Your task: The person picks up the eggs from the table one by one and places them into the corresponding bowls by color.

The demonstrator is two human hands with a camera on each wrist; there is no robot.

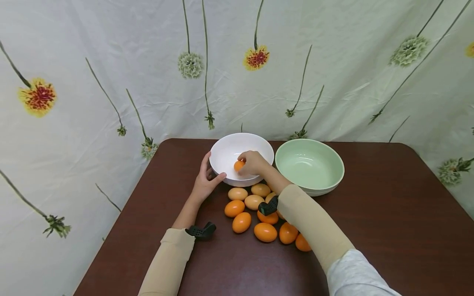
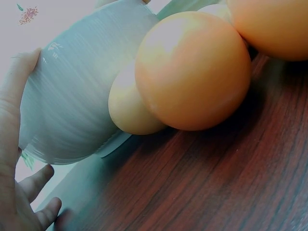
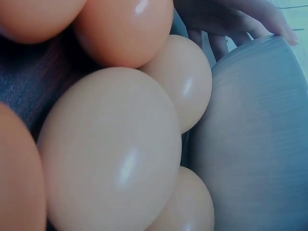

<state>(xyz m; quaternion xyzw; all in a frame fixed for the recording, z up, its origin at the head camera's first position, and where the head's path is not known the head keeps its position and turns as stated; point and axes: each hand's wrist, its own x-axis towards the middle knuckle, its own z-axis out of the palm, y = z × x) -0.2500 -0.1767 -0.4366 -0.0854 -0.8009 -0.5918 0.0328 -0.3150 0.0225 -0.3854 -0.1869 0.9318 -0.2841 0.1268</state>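
My right hand (image 1: 254, 163) reaches over the near rim of the white bowl (image 1: 231, 144). Its fingers pinch an orange egg (image 1: 238, 165) inside the bowl. At the bowl's left side, my left hand (image 1: 205, 182) lies spread against the outer wall, thumb towards the front and a finger up at the rim. In front of the bowl lie several tan eggs (image 1: 238, 193), with several orange eggs (image 1: 265, 232) nearer me. The left wrist view shows a big orange egg (image 2: 192, 72) close up beside the bowl's ribbed wall (image 2: 82, 91). My right forearm hides some of the eggs.
To the right of the white bowl, almost against it, stands a pale green bowl (image 1: 309, 166) with nothing visible inside. Both bowls stand near the far edge of the dark brown table (image 1: 389, 205). Behind it hangs a flower-patterned cloth (image 1: 148, 61).
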